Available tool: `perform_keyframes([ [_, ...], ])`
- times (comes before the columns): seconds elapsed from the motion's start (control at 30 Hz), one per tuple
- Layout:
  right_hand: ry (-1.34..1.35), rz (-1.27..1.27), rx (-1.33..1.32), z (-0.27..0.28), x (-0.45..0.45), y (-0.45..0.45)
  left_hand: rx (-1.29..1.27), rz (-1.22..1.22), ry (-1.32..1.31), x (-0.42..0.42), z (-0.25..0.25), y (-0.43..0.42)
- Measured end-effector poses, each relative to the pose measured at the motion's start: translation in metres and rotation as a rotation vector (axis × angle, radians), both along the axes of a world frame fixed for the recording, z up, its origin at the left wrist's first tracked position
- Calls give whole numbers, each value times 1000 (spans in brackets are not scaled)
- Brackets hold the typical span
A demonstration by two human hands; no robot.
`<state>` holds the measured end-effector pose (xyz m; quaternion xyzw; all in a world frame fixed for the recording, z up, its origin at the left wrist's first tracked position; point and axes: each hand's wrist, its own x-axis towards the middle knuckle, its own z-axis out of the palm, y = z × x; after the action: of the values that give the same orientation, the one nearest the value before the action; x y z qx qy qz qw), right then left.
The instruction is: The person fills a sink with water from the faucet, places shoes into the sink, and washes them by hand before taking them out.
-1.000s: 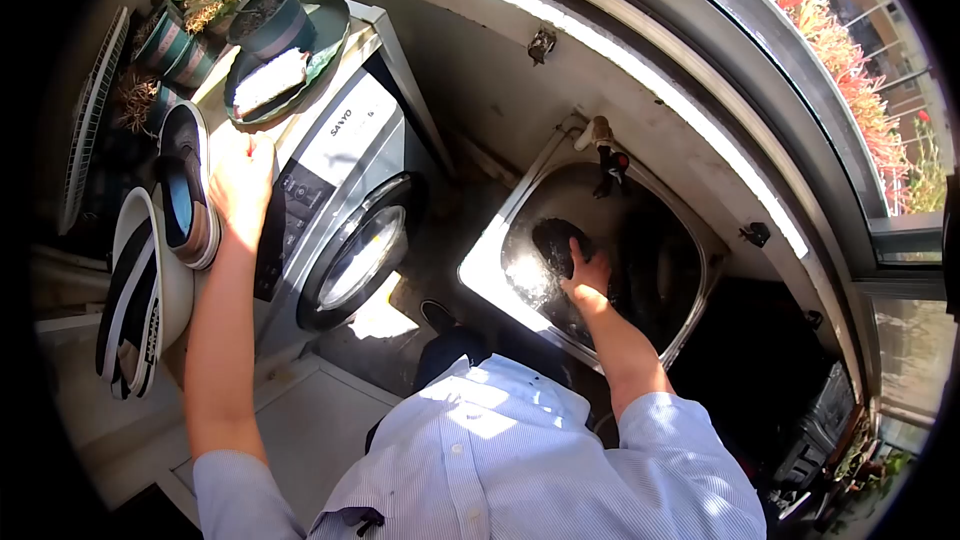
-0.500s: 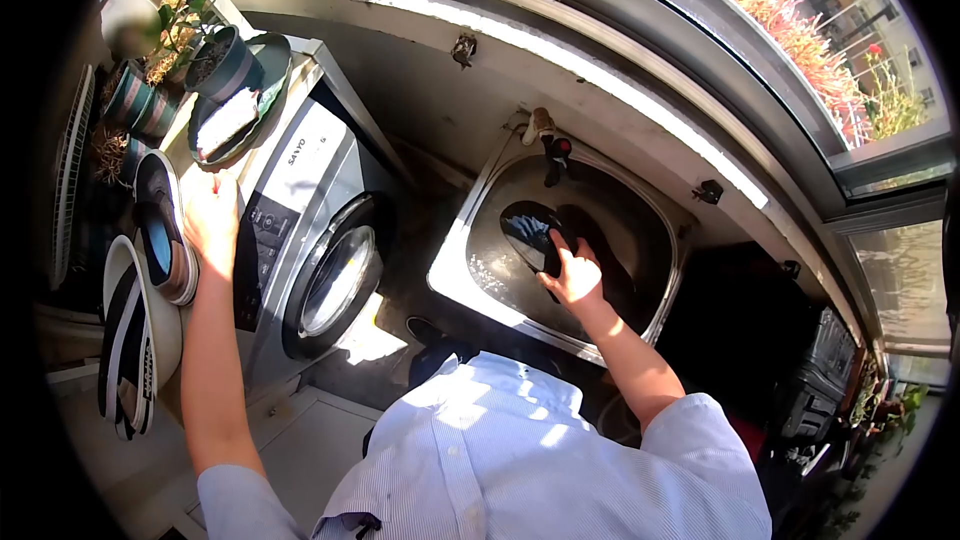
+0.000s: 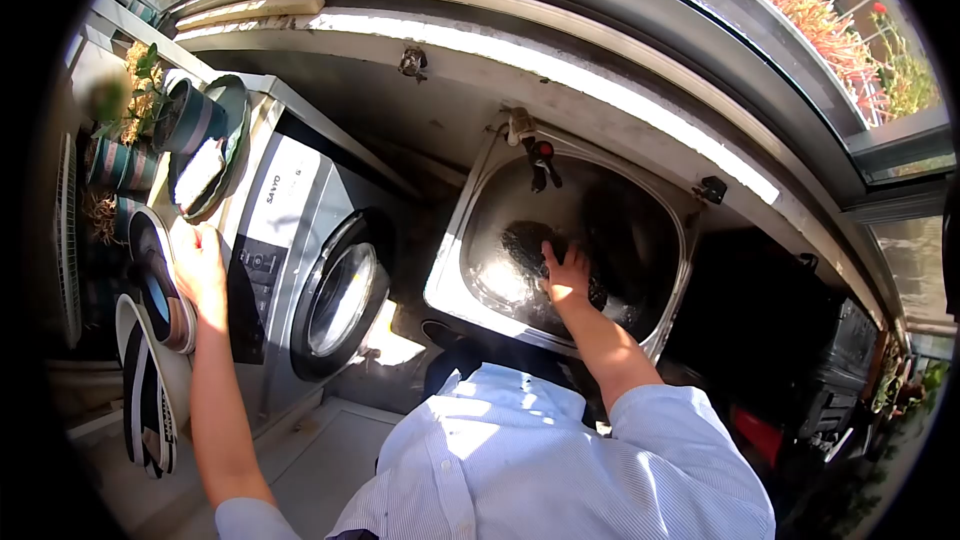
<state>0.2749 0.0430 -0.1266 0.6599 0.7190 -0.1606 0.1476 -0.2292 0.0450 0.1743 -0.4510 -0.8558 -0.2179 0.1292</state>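
Observation:
A dark, wet shoe (image 3: 527,240) lies in the metal sink (image 3: 640,230), its far end showing beyond my fingers. Pressed over it is my right hand (image 3: 568,275), thumb and fingers gripping; the shoe's near part is mostly covered. My left hand (image 3: 203,265) is closed at the washing machine's top edge, fingertips pinched just below a green tray (image 3: 238,110). Anything between those fingertips is hidden. A white block (image 3: 202,175) sits in the tray. Beside my left wrist stands another shoe (image 3: 155,270) with a blue insole.
The tap (image 3: 540,162) juts over the sink's back edge. A front-loading washing machine (image 3: 275,190) stands left of the sink. Flower pots (image 3: 185,120) crowd its top. More striped footwear (image 3: 150,400) rests in a white basin (image 3: 176,370). A black case (image 3: 845,350) is at right.
My right hand has moved nearer and lower in the sink, pressing over the shoe with fingers more spread. The view has shifted slightly; my left hand remains by the tray.

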Motion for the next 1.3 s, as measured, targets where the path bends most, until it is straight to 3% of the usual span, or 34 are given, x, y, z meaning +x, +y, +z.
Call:
perform_keyframes([
  [0.1,-170,11,234,-34,-6,-10,-27,19,36,-4,-1,-1],
  [0.13,-170,-8,246,-10,-7,-4,-28,6,36,-5,-1,-1],
  [0.2,174,-92,-111,40,1,9,13,-30,23,-12,-8,-2],
  [0.3,248,-39,92,41,14,-10,78,-177,52,-38,-23,-6],
  [0.37,313,-36,256,72,20,-25,347,-354,60,-14,-17,-9],
  [0.43,538,-16,352,113,27,-28,192,-365,-29,4,-20,-23],
  [0.5,574,60,507,146,31,-31,116,-598,-216,81,-18,-29],
  [0.57,617,229,687,176,34,-29,-70,-939,-143,194,6,-36],
  [0.6,649,236,573,193,36,-28,-155,-1061,-47,240,16,-39],
  [0.63,649,269,666,207,35,-31,-231,-1190,59,275,20,-41],
  [0.67,596,323,798,220,33,-35,-318,-1234,122,300,15,-39],
  [0.7,556,352,766,233,33,-38,-402,-1274,197,323,11,-39],
  [0.83,553,307,847,260,31,-43,-322,-1247,252,365,-1,-22],
  [0.9,483,338,728,282,43,-52,-175,-1338,195,370,-3,-20],
  [0.97,489,318,689,273,53,-51,-157,-1409,213,369,-2,-17],
  [1.03,434,284,810,273,71,-65,-109,-1443,298,369,1,-16],
  [1.17,313,47,507,289,80,-75,-130,-1431,279,369,-5,-12],
  [1.2,304,26,653,291,81,-83,-135,-1449,288,367,-8,-10],
  [1.3,458,36,650,276,81,-70,6,-1513,237,370,-18,3],
])
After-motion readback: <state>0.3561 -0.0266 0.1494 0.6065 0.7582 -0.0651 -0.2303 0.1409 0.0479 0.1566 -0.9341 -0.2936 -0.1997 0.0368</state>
